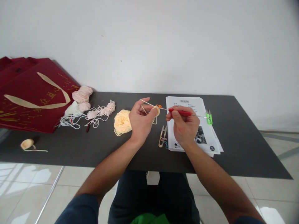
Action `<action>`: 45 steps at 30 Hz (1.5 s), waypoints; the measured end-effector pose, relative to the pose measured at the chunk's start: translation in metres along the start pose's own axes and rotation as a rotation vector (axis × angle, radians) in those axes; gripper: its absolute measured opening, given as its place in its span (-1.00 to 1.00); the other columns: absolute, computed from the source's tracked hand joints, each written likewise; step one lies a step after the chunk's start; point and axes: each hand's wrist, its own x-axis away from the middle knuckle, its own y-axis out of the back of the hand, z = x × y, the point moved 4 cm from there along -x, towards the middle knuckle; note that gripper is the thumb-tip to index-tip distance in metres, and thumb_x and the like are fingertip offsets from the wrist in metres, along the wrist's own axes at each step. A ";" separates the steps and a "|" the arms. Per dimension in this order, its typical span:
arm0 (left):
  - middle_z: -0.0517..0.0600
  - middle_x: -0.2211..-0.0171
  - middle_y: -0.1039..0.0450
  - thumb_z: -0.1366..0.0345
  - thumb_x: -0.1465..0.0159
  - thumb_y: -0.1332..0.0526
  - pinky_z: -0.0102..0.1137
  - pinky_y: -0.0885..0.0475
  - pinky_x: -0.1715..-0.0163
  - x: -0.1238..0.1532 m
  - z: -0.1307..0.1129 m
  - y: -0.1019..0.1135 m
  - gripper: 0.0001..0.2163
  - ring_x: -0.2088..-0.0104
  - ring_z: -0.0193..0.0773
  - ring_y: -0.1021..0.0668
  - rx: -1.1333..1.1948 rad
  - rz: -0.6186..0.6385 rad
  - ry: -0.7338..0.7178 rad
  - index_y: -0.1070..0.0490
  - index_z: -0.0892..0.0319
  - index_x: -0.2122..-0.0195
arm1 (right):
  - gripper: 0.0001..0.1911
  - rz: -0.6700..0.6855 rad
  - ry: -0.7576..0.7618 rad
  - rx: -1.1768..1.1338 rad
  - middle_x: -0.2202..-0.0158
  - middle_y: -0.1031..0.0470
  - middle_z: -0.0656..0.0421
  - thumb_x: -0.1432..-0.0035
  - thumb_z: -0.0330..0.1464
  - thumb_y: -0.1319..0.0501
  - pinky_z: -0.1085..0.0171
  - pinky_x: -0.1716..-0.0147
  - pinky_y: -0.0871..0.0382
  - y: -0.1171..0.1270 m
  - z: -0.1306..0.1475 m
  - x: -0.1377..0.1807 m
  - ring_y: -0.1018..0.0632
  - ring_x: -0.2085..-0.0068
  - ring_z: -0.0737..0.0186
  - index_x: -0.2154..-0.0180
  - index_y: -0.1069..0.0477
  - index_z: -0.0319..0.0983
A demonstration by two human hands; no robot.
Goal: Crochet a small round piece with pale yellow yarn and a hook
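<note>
My left hand (140,121) is closed around a small cream crochet piece (157,111), with a strand of cream yarn stretched over its fingers. My right hand (183,126) pinches a crochet hook with a red handle (180,112), held level and pointing left into the crochet piece. Both hands hover just above the dark table (245,146). A loose skein of cream yarn (121,122) lies right beside my left hand.
A stack of printed sheets (187,104) lies under my right hand, green snips (209,117) on its right edge and tan snips (162,136) to its left. Pink and white yarn bundles (81,99), a red gift bag (30,93) and a small cream piece (27,144) sit left.
</note>
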 end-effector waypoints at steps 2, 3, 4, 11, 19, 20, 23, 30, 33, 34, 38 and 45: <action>-0.12 0.41 -0.60 0.34 -0.09 -0.49 -0.46 -0.46 0.47 0.000 -0.001 -0.002 -0.61 0.48 -0.38 -0.58 0.044 0.026 0.027 -0.51 0.10 0.04 | -0.87 0.010 -0.060 -0.059 0.36 -0.66 0.27 -0.19 -0.29 -0.45 0.32 0.47 -0.58 0.000 -0.001 -0.003 -0.63 0.46 0.35 0.27 -0.56 -0.14; -0.13 0.42 -0.60 0.35 -0.07 -0.49 -0.47 -0.45 0.48 -0.001 -0.001 -0.003 -0.61 0.49 -0.38 -0.57 0.066 0.036 0.046 -0.51 0.11 0.06 | -0.86 0.011 -0.095 -0.088 0.39 -0.65 0.28 -0.19 -0.27 -0.45 0.34 0.48 -0.57 0.000 -0.002 -0.005 -0.63 0.47 0.35 0.27 -0.55 -0.14; -0.14 0.44 -0.59 0.36 -0.06 -0.49 -0.47 -0.44 0.49 -0.001 -0.001 -0.004 -0.60 0.50 -0.39 -0.56 0.085 0.045 0.066 -0.51 0.11 0.07 | -0.84 0.009 -0.127 -0.115 0.41 -0.63 0.29 -0.18 -0.26 -0.46 0.36 0.50 -0.56 0.000 -0.002 -0.006 -0.62 0.48 0.36 0.28 -0.54 -0.15; -0.14 0.46 -0.58 0.41 -0.04 -0.46 -0.49 -0.41 0.52 0.000 0.000 -0.005 -0.60 0.52 -0.41 -0.54 0.114 0.065 0.086 -0.52 0.15 0.07 | -0.76 -0.017 -0.116 -0.092 0.41 -0.63 0.29 -0.14 -0.23 -0.49 0.35 0.54 -0.55 0.003 0.001 -0.007 -0.62 0.51 0.35 0.27 -0.51 -0.17; -0.15 0.45 -0.57 0.41 -0.11 -0.40 -0.45 -0.41 0.47 0.003 -0.005 -0.004 -0.60 0.51 -0.40 -0.52 -0.031 0.113 -0.022 -0.50 0.12 0.00 | -0.78 0.057 -0.011 -0.044 0.31 -0.64 0.26 -0.21 -0.20 -0.44 0.32 0.55 -0.54 0.000 0.009 -0.006 -0.64 0.48 0.34 0.27 -0.47 -0.14; -0.16 0.45 -0.57 0.42 -0.11 -0.39 -0.45 -0.40 0.48 0.003 -0.006 -0.004 -0.60 0.52 -0.40 -0.51 -0.052 0.116 -0.040 -0.50 0.11 0.00 | -0.78 0.065 -0.007 -0.045 0.30 -0.64 0.26 -0.22 -0.20 -0.43 0.32 0.54 -0.54 0.000 0.010 -0.006 -0.64 0.48 0.34 0.26 -0.47 -0.14; -0.17 0.46 -0.56 0.46 -0.11 -0.36 -0.47 -0.36 0.51 0.005 -0.006 -0.004 -0.59 0.53 -0.41 -0.48 -0.095 0.127 -0.090 -0.50 0.10 -0.01 | -0.76 0.067 -0.036 -0.043 0.33 -0.64 0.28 -0.21 -0.17 -0.43 0.33 0.53 -0.55 0.000 0.010 -0.007 -0.63 0.49 0.36 0.27 -0.46 -0.13; -0.15 0.45 -0.57 0.45 -0.10 -0.36 -0.47 -0.36 0.52 0.005 -0.007 -0.006 -0.59 0.53 -0.41 -0.49 -0.069 0.222 -0.055 -0.52 0.11 -0.01 | -0.63 0.099 -0.330 -0.115 0.48 -0.57 0.30 -0.13 -0.08 -0.48 0.41 0.67 -0.42 0.007 0.003 -0.021 -0.58 0.58 0.38 0.39 -0.45 -0.20; -0.13 0.44 -0.58 0.42 -0.09 -0.38 -0.46 -0.38 0.52 0.004 -0.009 -0.007 -0.60 0.53 -0.40 -0.50 -0.020 0.271 -0.009 -0.52 0.12 0.01 | -0.58 0.141 -0.445 -0.118 0.51 -0.56 0.26 -0.13 -0.04 -0.46 0.42 0.74 -0.34 0.010 0.001 -0.025 -0.53 0.62 0.40 0.43 -0.45 -0.22; -0.12 0.44 -0.58 0.40 -0.09 -0.39 -0.46 -0.39 0.52 0.003 -0.009 -0.008 -0.60 0.53 -0.39 -0.50 -0.004 0.278 0.003 -0.52 0.12 0.01 | -0.58 0.155 -0.469 -0.128 0.51 -0.56 0.26 -0.13 -0.04 -0.46 0.43 0.74 -0.33 0.011 0.000 -0.025 -0.52 0.62 0.41 0.43 -0.45 -0.22; -0.10 0.42 -0.59 0.36 -0.09 -0.43 -0.45 -0.42 0.50 0.003 -0.009 -0.008 -0.62 0.50 -0.37 -0.54 0.032 0.263 0.030 -0.53 0.12 0.03 | -0.66 0.197 -0.490 -0.198 0.44 -0.59 0.29 -0.11 -0.15 -0.51 0.47 0.65 -0.39 0.010 0.003 -0.025 -0.54 0.54 0.44 0.37 -0.45 -0.20; -0.10 0.38 -0.59 0.36 -0.12 -0.45 -0.43 -0.44 0.43 0.005 -0.009 -0.006 -0.55 0.42 -0.35 -0.56 -0.036 0.213 -0.017 -0.50 0.09 -0.05 | -0.71 0.162 -0.368 -0.229 0.33 -0.63 0.30 -0.08 -0.22 -0.54 0.44 0.49 -0.52 0.005 -0.001 -0.020 -0.61 0.40 0.42 0.26 -0.50 -0.13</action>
